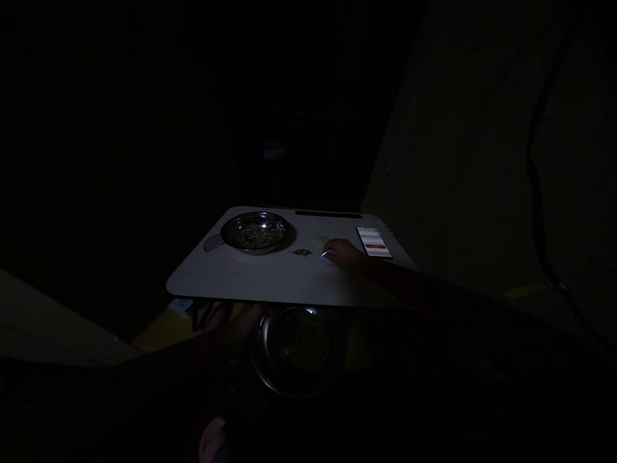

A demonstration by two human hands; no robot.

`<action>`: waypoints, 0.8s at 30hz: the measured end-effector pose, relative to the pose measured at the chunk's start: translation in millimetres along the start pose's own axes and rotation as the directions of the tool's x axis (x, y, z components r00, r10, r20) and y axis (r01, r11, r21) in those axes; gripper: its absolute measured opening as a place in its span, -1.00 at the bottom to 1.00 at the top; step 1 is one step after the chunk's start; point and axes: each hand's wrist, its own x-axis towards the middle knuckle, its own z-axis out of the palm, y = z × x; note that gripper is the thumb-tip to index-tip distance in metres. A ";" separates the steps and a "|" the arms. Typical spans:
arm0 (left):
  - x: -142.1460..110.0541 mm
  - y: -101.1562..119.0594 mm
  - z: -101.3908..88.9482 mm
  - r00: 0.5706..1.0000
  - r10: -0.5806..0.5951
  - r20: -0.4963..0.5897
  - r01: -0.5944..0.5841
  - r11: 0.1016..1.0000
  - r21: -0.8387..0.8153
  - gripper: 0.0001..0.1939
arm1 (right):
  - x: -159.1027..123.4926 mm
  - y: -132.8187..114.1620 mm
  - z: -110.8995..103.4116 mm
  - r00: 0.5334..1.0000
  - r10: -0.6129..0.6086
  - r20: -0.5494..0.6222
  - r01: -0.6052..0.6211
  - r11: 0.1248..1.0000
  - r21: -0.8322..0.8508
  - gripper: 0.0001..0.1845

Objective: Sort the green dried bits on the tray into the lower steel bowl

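Right hand (346, 253): fingers pinching pale thing (327, 256), bright edge slanting up rightward, long axis hidden. Left hand (247, 323) beside lower bowl (265, 333), fingers too dark to tell.

No wording, brand or number is reading clearly anywhere in this dim view. The slim, black-edged rectangular phone (374, 242) with a lit, whitish screen is lying on the white, round-cornered worktop (270, 278) and is showing faint lines that are looking like text, too small and blurred to read. Blocky pixelation is covering part of the screen's upper end. A solid red horizontal bar (375, 246) is glowing lower down, its faint paler marks likewise defying reading.
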 end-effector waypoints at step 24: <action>-7.6 16.0 8.8 0.970 -0.039 0.241 0.064 0.993 -0.099 -0.84 | 13.3 -28.3 -0.1 0.994 -0.103 -0.038 0.097 0.986 -0.133 -0.77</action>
